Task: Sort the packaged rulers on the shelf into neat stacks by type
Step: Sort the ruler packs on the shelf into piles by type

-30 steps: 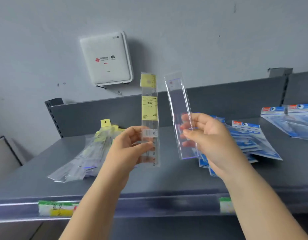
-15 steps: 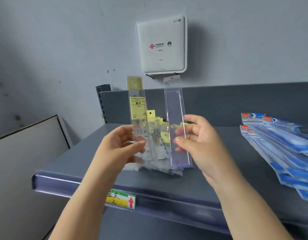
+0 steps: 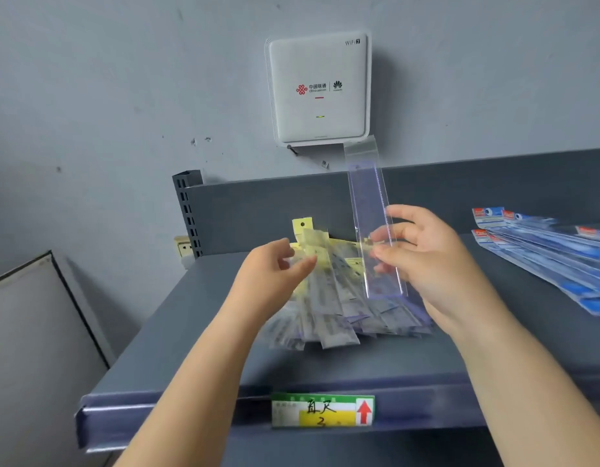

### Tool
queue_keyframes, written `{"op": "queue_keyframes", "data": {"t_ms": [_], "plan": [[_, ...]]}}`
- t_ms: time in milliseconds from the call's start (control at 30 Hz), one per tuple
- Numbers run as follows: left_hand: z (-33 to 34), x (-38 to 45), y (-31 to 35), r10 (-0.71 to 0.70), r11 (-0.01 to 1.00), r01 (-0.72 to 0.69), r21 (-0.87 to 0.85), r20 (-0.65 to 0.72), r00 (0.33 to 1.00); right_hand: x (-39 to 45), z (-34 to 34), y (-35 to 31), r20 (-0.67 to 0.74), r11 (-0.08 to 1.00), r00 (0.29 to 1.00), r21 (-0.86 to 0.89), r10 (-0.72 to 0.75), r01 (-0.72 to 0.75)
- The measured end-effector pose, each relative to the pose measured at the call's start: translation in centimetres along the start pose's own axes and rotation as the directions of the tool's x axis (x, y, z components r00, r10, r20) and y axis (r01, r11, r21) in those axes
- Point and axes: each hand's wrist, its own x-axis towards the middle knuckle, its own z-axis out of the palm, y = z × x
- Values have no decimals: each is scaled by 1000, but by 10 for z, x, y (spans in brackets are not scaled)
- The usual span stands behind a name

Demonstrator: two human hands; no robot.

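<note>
My left hand [image 3: 275,274] reaches over a loose pile of yellow-label rulers [image 3: 356,318] on the grey shelf [image 3: 207,358]. Its fingertips pinch the edge of the top yellow-label ruler [image 3: 320,298], which lies slanted on that pile. My right hand [image 3: 430,264] holds a clear ruler in a transparent sleeve [image 3: 371,210] upright by its lower half, just right of the pile and above it. A fanned heap of blue-header rulers [image 3: 544,251] lies at the far right of the shelf.
A price tag with a red arrow [image 3: 322,409] sits on the shelf's front rail. Behind are the shelf's back panel [image 3: 258,210] and slotted post [image 3: 188,210]. A white Wi-Fi box [image 3: 320,89] hangs on the wall. A grey board [image 3: 32,332] leans at left.
My left hand has lowered the yellow-label ruler from upright onto the yellow pile. The view swung left, so the yellow pile is now centred. My right hand still holds the clear ruler upright.
</note>
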Motion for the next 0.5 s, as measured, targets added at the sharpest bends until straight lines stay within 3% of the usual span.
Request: {"op": "queue_keyframes", "data": {"t_ms": [133,200,300,500], "plan": [[-14,-2,-17,33,996,-35,77,29,999,13,16,-17,-28,999,999,-33,-20,19],[-16,-1,-21,53,989,-60,135,54,997,26,23,-21,0,980,1000,-195,30,-29],[-17,-1,-19,72,972,-81,222,50,996,37,24,-17,-4,791,998,-609,63,-52],[-2,-3,10,202,879,-197,435,37,979,27,-16,-16,30,545,995,-835,-93,76]]}}
